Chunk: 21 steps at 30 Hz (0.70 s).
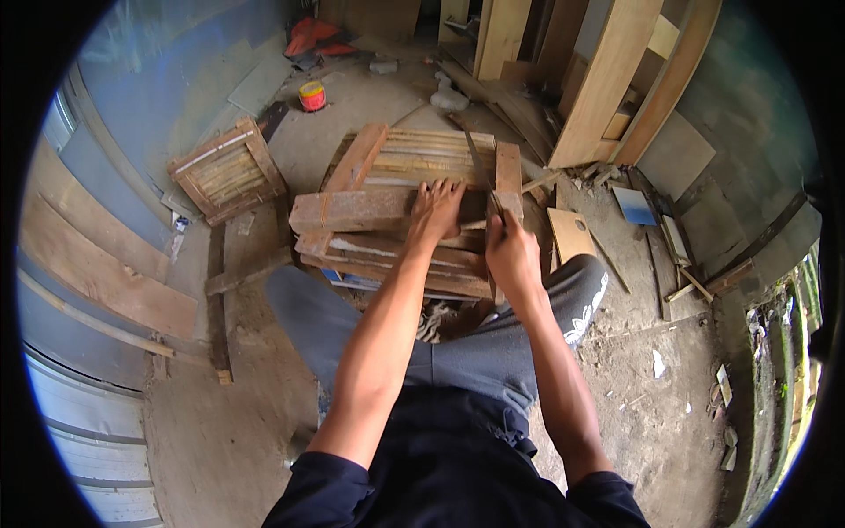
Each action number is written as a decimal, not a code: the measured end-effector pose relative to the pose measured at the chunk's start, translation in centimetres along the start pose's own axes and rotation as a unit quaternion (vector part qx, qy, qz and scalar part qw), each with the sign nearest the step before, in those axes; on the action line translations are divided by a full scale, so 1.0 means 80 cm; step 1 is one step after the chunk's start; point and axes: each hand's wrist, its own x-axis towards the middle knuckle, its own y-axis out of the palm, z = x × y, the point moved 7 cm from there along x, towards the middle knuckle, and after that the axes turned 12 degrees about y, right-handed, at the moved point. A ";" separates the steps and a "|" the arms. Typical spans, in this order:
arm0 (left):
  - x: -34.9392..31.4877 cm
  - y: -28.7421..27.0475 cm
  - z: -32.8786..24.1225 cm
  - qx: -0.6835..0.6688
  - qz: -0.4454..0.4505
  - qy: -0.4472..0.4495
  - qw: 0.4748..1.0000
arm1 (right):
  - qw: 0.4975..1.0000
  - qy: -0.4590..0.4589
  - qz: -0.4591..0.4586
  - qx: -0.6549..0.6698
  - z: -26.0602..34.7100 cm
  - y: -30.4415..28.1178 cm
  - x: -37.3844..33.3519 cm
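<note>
A thick reddish-brown wooden plank [352, 212] lies crosswise on a slatted wooden frame [422, 158] in front of my knees. My left hand [437, 209] grips the plank from above near its middle, fingers over its far edge. In my right hand [513, 251] is a handsaw [480, 163], its handle mostly hidden by the fingers. The narrow dark blade points away from me and crosses the plank toward its right end. How deep the blade sits in the wood I cannot tell. Further wooden pieces [405, 260] are stacked under the plank's near side.
A small slatted frame [229, 172] leans at the left, with loose timber strips [217, 290] near it. Farther off stands a red and yellow tub [312, 96]. Tall boards [607, 84] lean at the back right. A light board with a hole [571, 236] lies by my right knee.
</note>
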 end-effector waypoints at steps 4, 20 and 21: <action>0.003 -0.005 0.004 -0.025 0.012 -0.037 0.999 | 0.997 0.003 0.068 0.038 -0.003 0.038 0.062; 0.014 0.016 0.013 -0.005 -0.008 -0.020 1.000 | 0.998 0.002 0.056 0.036 -0.034 -0.093 -0.176; 0.011 0.014 0.011 0.000 -0.027 -0.011 1.000 | 0.998 0.017 0.055 0.026 -0.035 -0.074 -0.145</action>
